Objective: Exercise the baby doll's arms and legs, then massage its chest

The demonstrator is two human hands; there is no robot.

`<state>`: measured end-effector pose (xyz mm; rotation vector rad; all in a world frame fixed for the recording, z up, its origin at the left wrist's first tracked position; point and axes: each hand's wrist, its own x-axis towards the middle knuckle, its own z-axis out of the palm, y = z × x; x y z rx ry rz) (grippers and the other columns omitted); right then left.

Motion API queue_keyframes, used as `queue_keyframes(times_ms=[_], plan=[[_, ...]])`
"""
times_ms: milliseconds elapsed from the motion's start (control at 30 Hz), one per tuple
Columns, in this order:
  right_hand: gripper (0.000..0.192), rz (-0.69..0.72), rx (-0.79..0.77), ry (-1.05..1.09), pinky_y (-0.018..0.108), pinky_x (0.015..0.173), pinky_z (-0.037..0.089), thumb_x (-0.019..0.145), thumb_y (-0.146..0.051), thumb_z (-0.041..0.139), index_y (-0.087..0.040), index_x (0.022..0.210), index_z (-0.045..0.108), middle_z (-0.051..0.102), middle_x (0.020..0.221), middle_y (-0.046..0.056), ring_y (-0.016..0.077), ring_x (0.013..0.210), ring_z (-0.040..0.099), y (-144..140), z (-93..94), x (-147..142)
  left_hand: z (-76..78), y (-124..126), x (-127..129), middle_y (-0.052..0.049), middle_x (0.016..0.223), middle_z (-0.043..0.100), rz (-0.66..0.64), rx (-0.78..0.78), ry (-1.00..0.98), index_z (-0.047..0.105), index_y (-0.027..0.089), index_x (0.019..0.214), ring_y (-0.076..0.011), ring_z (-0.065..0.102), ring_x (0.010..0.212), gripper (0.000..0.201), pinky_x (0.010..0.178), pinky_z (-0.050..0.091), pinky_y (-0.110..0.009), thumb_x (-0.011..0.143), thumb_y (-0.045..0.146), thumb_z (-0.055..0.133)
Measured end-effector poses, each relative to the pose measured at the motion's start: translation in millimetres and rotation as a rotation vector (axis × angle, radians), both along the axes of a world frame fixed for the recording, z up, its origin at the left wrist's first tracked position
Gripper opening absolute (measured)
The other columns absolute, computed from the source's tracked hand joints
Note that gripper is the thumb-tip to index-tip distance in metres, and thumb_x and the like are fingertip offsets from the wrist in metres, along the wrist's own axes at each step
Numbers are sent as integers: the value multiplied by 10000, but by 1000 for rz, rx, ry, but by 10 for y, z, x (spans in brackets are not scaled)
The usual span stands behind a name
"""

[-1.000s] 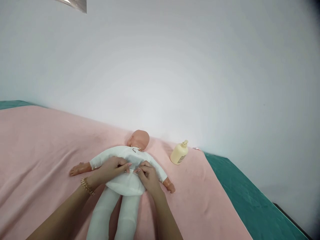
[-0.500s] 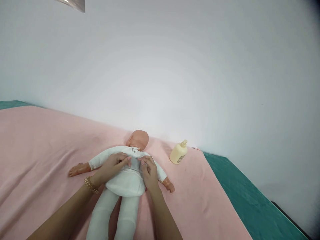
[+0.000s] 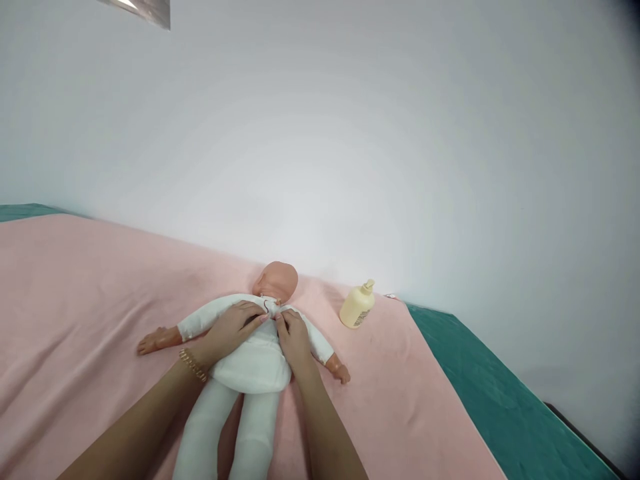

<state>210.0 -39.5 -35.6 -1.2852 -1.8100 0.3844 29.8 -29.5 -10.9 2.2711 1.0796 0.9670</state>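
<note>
A baby doll in a white one-piece suit lies on its back on a pink blanket, its bald head toward the wall. My left hand rests on the doll's chest and pinches the suit's front near the collar. My right hand pinches the other edge of the same opening, its fingertips touching those of the left. A gold bracelet circles my left wrist. The doll's bare hands stick out to either side.
A cream pump bottle lies tilted on the blanket to the right of the doll's head. The pink blanket covers a teal mattress, bare along the right side. A white wall rises just behind the doll.
Both hands have slid up the front of the doll's suit, from the belly to the chest just under the collar. The doll and the bottle have stayed put.
</note>
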Motion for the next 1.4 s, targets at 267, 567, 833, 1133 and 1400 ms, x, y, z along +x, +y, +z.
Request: queue_keyframes(times_ms=[267,567,833,1133,1400], plan=[[241,15,125,124,373,936,436,965,-246,439,-194,986,674,658,1024,87,215,1015,564,-148,-6,-25,-102,-11,-16,-84,1200,671,58,76,-61,658,189,1114,-242,565,1161,366,1036,414,-416,957,417,419],[265,40,69,82,382,978,433,970,-262,453,-197,1039,700,699,1070,78,219,1054,589,-124,-2,-34,-160,30,-15,-109,1164,682,41,47,-5,654,162,1118,-260,574,1134,416,1032,407,-448,963,456,404],[284,43,84,79,394,1004,427,981,-282,438,-191,1089,684,689,1127,84,218,1097,580,-151,0,-30,-145,11,-21,-103,1185,672,38,57,-4,632,173,1135,-256,567,1148,385,1035,406,-445,961,441,415],[322,51,86,39,434,1055,391,987,-299,433,-194,1227,621,646,1252,92,230,1186,546,-137,-57,-14,-195,22,-22,-108,1203,660,49,71,-13,601,178,1165,-259,561,1161,365,1031,413,-441,944,424,446],[333,62,57,9,434,1036,403,997,-313,413,-173,1201,636,664,1216,101,241,1156,563,-115,-47,-24,-184,28,-15,-109,1189,672,60,39,-17,617,180,1149,-269,568,1154,376,1030,416,-447,928,435,454]])
